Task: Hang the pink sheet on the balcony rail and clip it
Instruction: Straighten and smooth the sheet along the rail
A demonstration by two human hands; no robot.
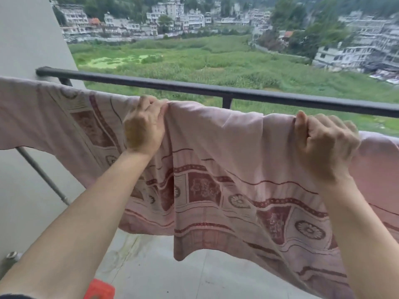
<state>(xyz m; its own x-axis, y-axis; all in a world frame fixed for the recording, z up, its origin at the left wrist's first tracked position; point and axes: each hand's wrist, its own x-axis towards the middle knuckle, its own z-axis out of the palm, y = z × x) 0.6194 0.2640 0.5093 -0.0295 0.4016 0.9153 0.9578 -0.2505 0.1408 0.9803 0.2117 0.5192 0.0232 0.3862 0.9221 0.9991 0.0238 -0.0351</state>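
Note:
The pink sheet [216, 152], patterned with dark red bands and flower motifs, is stretched out in front of me just below the black balcony rail [194, 88]. My left hand [143, 126] grips its top edge near the middle. My right hand [323, 143] clutches the top edge further right. The sheet hangs down toward the floor between my arms and spreads left to the wall. It sits on my side of the rail, and whether it touches the rail is unclear. No clip is in view.
A grey wall [26, 35] closes the left side, with a slanted metal pipe [43, 175] running down it. A red object [99, 290] sits on the pale concrete floor [151, 266] by my left arm. Beyond the rail lie green fields and buildings far below.

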